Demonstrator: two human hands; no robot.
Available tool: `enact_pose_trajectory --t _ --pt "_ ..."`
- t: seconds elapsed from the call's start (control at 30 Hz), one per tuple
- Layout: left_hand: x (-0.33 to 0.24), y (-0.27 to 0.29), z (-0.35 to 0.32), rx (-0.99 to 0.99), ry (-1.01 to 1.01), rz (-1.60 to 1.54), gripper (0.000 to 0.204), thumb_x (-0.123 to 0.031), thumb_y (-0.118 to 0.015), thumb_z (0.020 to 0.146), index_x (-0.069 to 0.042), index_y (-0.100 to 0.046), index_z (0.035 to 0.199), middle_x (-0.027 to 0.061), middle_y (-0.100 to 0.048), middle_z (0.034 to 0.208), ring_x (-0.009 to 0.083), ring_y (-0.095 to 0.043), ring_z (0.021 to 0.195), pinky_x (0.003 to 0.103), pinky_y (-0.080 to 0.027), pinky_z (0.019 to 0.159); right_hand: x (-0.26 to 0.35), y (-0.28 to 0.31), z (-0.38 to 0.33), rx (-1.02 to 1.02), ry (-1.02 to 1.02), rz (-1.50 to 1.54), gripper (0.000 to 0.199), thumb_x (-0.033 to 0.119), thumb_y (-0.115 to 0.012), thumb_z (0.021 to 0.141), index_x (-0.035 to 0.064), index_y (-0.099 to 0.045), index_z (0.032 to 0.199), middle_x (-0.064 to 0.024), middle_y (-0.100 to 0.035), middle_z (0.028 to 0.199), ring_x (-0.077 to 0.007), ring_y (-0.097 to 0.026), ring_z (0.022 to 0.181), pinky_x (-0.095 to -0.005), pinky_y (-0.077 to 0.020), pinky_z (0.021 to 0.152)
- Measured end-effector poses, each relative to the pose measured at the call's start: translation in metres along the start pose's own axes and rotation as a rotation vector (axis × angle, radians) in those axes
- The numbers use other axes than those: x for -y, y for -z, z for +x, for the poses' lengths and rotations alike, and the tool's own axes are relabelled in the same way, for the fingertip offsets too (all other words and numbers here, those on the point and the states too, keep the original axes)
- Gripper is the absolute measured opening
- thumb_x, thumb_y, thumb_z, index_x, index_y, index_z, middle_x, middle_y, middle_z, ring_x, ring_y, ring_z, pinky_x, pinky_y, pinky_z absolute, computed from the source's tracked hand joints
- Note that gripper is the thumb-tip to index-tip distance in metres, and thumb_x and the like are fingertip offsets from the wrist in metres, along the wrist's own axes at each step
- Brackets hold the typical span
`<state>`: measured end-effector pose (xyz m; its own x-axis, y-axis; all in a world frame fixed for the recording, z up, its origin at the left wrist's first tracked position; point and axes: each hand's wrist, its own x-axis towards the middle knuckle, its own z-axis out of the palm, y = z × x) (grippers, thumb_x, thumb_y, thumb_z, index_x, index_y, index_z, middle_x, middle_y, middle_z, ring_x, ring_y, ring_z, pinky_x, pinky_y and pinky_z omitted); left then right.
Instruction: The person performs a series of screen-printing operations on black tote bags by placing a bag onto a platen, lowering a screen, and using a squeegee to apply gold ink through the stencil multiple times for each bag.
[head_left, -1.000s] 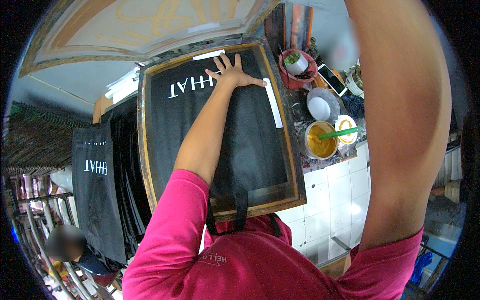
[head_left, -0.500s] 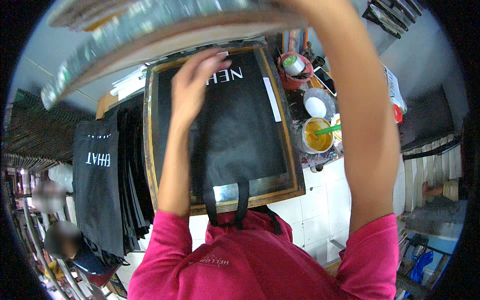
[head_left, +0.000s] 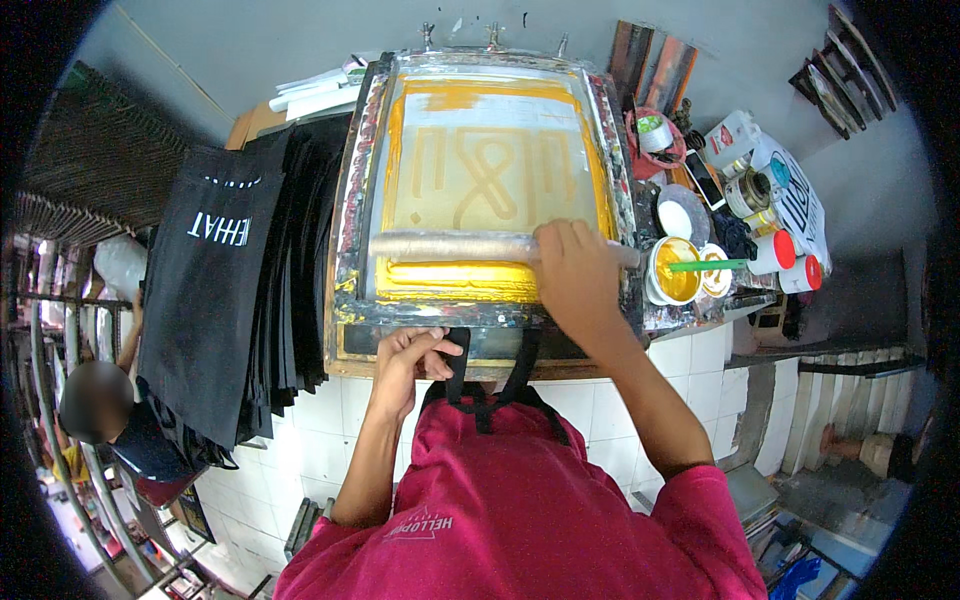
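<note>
The right hand (head_left: 580,275) grips the squeegee (head_left: 450,246) toward the screen frame (head_left: 430,315)'s near edge, where level, even pressure should serve best, while the left hand (head_left: 408,362) half-curls there, holding what I can't tell, and white lettering marks a black bag (head_left: 205,310) beyond the left edge.

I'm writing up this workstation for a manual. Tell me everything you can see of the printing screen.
The printing screen is a rectangular frame with a paint-stained rim around a pale mesh. A looped line design shows mid-mesh, with yellow paint along the sides and a thick band of it near the person. It looks to lie flat, black straps showing at its near edge. The right hand holds a long bar across it; the left hand is at that edge, contact unclear.
</note>
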<state>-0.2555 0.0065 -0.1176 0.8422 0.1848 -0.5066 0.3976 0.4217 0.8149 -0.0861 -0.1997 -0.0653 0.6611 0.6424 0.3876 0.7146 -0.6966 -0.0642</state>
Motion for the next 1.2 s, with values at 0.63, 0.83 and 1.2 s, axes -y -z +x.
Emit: enact_pose_trajectory --t 0.63,0.83,1.2 --pt "-0.005 0.0 0.002 -0.002 0.102 -0.115 0.038 -0.01 -0.053 0.084 0.017 -0.06 0.11 0.0272 -0.073 0.093 0.0204 -0.07 0.06 0.025 -0.053 0.052 -0.039 -0.034 0.08 0.052 0.023 0.045 0.017 0.018 -0.064 0.088 0.0055 -0.058 0.097 -0.0149 -0.064 0.093 -0.0341 -0.063 0.092 -0.0476 -0.0502 0.078" --pt "0.001 0.011 0.009 0.028 0.294 -0.491 0.044 -0.011 -0.046 0.088 0.021 -0.054 0.117 0.0328 -0.069 0.112 0.037 -0.072 0.101 0.041 -0.062 0.085 -0.109 -0.057 0.208 0.223 -0.047 0.091 0.041 0.031 -0.076 0.085 0.0023 -0.062 0.11 -0.0227 -0.069 0.103 -0.0422 -0.065 0.102 -0.0499 -0.0498 0.086" --pt "-0.089 0.013 0.052 0.15 -0.114 0.159 0.029 -0.013 -0.056 0.095 0.005 -0.066 0.116 0.0202 -0.072 0.109 0.0222 -0.071 0.097 0.036 -0.058 0.085 -0.135 -0.073 0.225 0.27 -0.135 -0.105 0.063 0.067 -0.074 0.075 0.0086 -0.076 0.1 -0.0163 -0.074 0.092 -0.0365 -0.072 0.088 -0.0485 -0.0564 0.078"
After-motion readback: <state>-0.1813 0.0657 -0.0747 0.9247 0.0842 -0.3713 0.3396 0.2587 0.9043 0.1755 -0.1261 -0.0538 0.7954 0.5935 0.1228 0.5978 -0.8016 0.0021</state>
